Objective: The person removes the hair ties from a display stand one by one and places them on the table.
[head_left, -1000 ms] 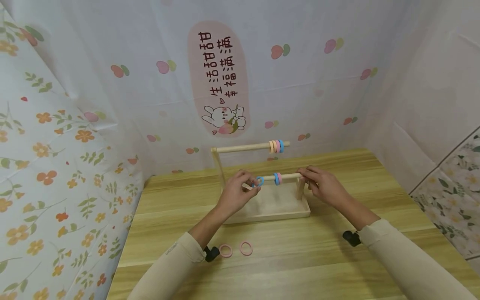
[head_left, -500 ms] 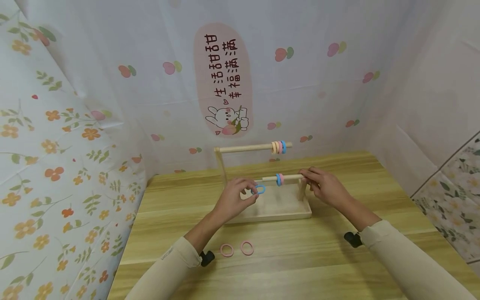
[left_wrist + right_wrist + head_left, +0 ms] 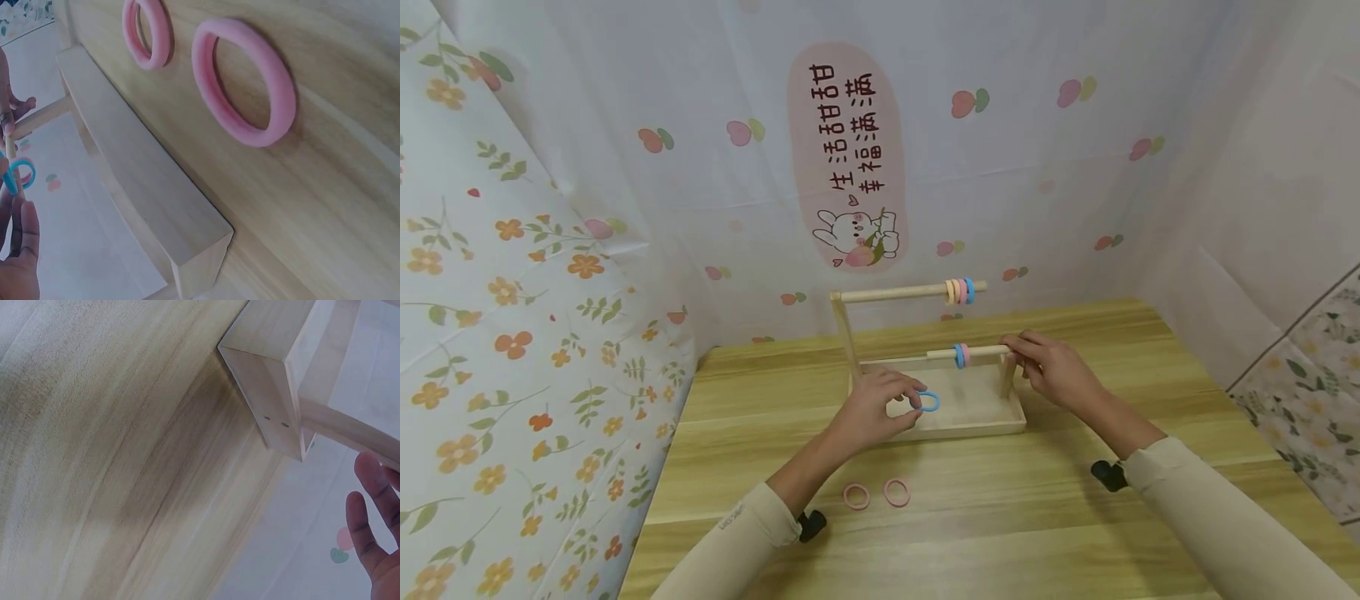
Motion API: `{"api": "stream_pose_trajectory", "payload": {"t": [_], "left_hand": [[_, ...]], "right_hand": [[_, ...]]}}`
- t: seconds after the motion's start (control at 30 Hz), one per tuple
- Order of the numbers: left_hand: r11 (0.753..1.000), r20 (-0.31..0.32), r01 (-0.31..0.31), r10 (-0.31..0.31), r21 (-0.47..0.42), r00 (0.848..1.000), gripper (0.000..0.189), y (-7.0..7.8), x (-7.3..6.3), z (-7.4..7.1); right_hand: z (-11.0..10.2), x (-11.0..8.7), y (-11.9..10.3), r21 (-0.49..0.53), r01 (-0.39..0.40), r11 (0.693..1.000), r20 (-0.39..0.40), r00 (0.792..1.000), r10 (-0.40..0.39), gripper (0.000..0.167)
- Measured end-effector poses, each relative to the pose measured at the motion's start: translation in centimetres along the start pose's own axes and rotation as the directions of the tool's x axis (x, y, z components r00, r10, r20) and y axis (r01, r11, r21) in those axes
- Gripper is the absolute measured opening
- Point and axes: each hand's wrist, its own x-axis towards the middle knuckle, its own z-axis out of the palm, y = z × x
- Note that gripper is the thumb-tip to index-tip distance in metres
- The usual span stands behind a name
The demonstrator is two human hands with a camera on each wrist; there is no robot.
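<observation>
This is a homely-looking table corner screened with cloth; whether it sits in a house or a studio cannot be told. A wood-grain tabletop meets a pale peach-print curtain bearing a cartoon rabbit and Chinese lettering, with an orange-flowered curtain at left and a white-flowered panel at right.

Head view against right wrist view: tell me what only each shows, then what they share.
Only the head view: the left hand holding a blue ring, two pink rings lying on the table, and more rings threaded on two rods.
Only the right wrist view: two small dark spots on the outer end wall of the wooden tray.
Both: the right hand, the tray, the table and the fruit-print cloth.
</observation>
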Motion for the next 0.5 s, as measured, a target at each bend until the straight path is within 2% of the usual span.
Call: {"api": "stream_pose_trajectory", "payload": {"t": [0.1, 0.37, 0.5], "left_hand": [[1.0, 0.023, -0.026, 0.026, -0.012, 0.999, 0.013, 0.2, -0.3, 0.2], [0.997, 0.065, -0.05, 0.053, -0.051, 0.996, 0.011, 0.5, -1.0, 0.8], [0.997, 0.114, -0.052, 0.058, -0.055, 0.992, 0.009, 0.5, -1.5, 1.2]], "right_hand": [[0.0, -0.1, 0.0, 0.001, 0.005, 1.0, -0.005, 1.0, -0.005, 0.037], [0.1, 0.1, 0.0, 0.009, 0.017, 1.0, -0.015, 1.0, -0.017, 0.038], [0.1, 0.2, 0.0, 0.007, 0.02, 1.0, -0.01, 1.0, -0.02, 0.039]]}}
